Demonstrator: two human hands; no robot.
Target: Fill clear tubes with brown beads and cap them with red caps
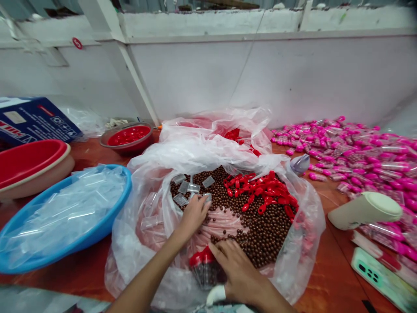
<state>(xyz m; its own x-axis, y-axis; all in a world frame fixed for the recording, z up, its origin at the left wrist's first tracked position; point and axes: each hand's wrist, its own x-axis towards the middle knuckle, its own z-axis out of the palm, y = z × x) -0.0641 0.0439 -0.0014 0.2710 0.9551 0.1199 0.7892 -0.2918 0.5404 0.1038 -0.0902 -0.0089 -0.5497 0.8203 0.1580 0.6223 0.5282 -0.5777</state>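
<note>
Now, left hand (194,214): yours is at the far-left part of the beads (267,239), fingers bent down, tips at one of the clear pieces (193,188); whether they pinch it, you cannot tell from this view.
Clear pieces: loose on the beads, ahead and slightly left of your left hand, which is the nearer one; flat, long axes at mixed angles.
Right hand (239,271): lower and nearer you, partly curled along the right side of the packs (205,271); firmness of grip cannot be told.
Packs: bunched left of your right palm, red ends away from you, long axes running roughly away from your body.
Red pieces (260,191): heaped on the beads, ahead and right of both hands.
Bag (309,265): open on the surface (325,278), beads inside.
</note>
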